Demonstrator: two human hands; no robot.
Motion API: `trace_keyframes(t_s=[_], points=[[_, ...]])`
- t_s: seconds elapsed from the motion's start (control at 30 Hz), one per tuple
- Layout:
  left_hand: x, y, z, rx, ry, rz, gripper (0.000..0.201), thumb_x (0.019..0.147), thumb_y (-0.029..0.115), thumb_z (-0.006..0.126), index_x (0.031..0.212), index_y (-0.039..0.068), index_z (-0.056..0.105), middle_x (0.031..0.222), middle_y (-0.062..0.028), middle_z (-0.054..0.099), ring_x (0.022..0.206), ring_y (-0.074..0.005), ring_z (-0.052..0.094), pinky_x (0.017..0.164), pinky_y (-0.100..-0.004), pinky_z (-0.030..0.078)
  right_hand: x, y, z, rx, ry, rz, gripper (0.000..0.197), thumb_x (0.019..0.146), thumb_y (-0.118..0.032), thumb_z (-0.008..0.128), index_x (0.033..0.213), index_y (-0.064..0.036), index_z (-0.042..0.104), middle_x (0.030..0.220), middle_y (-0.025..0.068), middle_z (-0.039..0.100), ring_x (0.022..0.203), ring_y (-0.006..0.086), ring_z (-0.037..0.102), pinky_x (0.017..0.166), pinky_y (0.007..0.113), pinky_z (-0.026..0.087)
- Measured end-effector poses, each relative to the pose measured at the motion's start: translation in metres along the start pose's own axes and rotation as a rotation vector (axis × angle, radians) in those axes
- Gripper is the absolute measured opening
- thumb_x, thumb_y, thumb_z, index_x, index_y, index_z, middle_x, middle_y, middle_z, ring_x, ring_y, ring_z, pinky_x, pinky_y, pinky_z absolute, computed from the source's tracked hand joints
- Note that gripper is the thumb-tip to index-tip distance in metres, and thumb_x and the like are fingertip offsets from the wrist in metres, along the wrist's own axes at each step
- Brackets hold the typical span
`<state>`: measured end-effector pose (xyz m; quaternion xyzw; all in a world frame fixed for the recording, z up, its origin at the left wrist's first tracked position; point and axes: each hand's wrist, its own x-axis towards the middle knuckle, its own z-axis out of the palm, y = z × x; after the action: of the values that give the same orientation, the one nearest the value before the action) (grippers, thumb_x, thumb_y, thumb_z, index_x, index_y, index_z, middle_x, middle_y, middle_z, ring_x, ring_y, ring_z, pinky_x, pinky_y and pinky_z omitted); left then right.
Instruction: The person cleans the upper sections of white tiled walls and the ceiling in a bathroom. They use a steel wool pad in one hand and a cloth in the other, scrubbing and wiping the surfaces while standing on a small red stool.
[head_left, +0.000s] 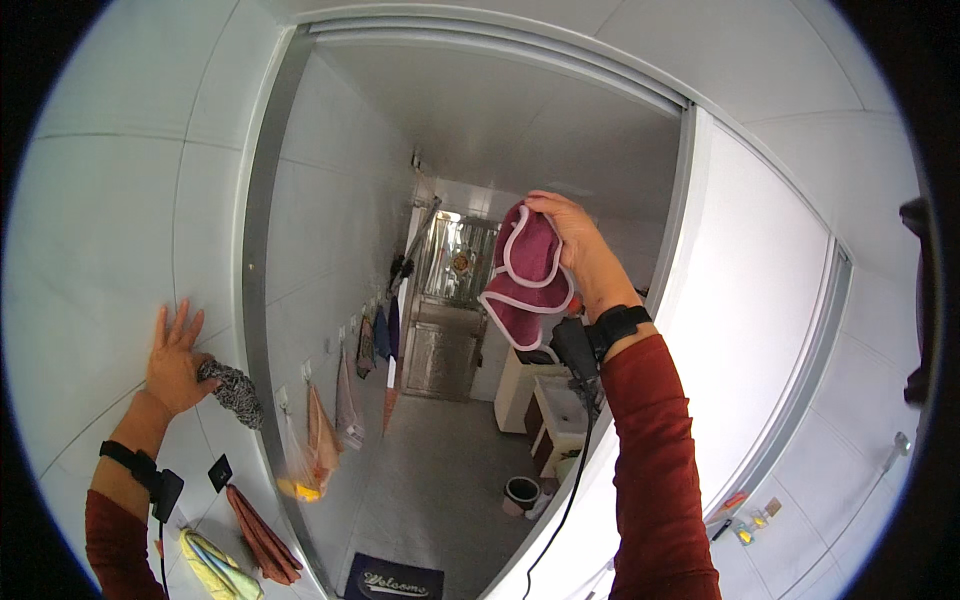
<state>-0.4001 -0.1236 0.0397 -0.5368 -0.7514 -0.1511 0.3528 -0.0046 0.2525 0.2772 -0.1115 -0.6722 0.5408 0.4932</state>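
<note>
Up in the doorway, my right hand [568, 235] is closed on a folded maroon cloth [530, 256] with pale edging. The cloth's lower folds hang loose below my fingers. At the left, my left hand [178, 367] lies against the tiled wall with its fingers stretched and spread. A dark grey, speckled, bunched piece [234, 394], like a scrubber or knitted cloth, is at its thumb; I cannot tell whether the thumb holds it. Both wrists wear black straps with a small device and a cable.
A sliding door frame surrounds the opening, with a white door panel [745, 290] at the right. Below my left hand hang a brown cloth [262, 535] and a yellow towel [215, 565]. Beyond are a dark doormat [395, 578], a bucket [521, 491], a washbasin [565, 405] and a metal door [447, 310].
</note>
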Motion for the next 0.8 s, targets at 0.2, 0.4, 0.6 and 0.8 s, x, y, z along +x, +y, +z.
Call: trace_keyframes(t_s=[0.2,0.4,0.6,0.8], points=[[0.015,0.000,-0.050,0.254,0.155,0.049,0.044,0.068,0.040,0.078,0.104,0.015,0.076,0.150,-0.0146,0.037,0.148,-0.0317,0.011,0.117,-0.0617,-0.003,-0.001,-0.032,0.039,-0.263,0.046,-0.443,0.019,0.086,-0.004,0.066,0.104,-0.0060,0.072,0.098,0.0028,0.067,0.082,0.0113,0.061,0.076,0.025,0.050],[0.026,-0.022,-0.094,0.334,0.225,-0.028,0.046,0.070,0.038,0.078,0.110,0.015,0.073,0.151,-0.0116,0.037,0.148,-0.0278,0.012,0.117,-0.0629,-0.002,0.036,-0.079,0.090,-0.280,0.126,-0.815,0.025,0.093,-0.005,0.059,0.116,-0.0087,0.067,0.100,0.0018,0.065,0.086,0.0107,0.058,0.078,0.025,0.049],[0.025,-0.028,-0.096,0.385,0.134,-0.023,0.048,0.073,0.045,0.074,0.111,0.017,0.072,0.149,-0.0091,0.041,0.147,-0.0264,0.014,0.118,-0.0611,-0.002,0.080,-0.124,0.151,-0.390,0.067,-0.865,0.055,0.094,-0.013,0.059,0.146,-0.0164,0.044,0.140,0.0115,0.049,0.121,0.0191,0.050,0.104,0.031,0.037],[0.027,-0.028,-0.094,0.350,0.154,-0.022,0.048,0.069,0.043,0.075,0.108,0.015,0.073,0.147,-0.0095,0.044,0.147,-0.0284,0.016,0.118,-0.0623,-0.001,0.088,-0.134,0.175,-0.503,0.157,-0.822,0.080,0.090,-0.030,0.064,0.154,-0.0147,0.020,0.158,0.0228,0.014,0.146,0.0303,0.020,0.116,0.036,0.019]])
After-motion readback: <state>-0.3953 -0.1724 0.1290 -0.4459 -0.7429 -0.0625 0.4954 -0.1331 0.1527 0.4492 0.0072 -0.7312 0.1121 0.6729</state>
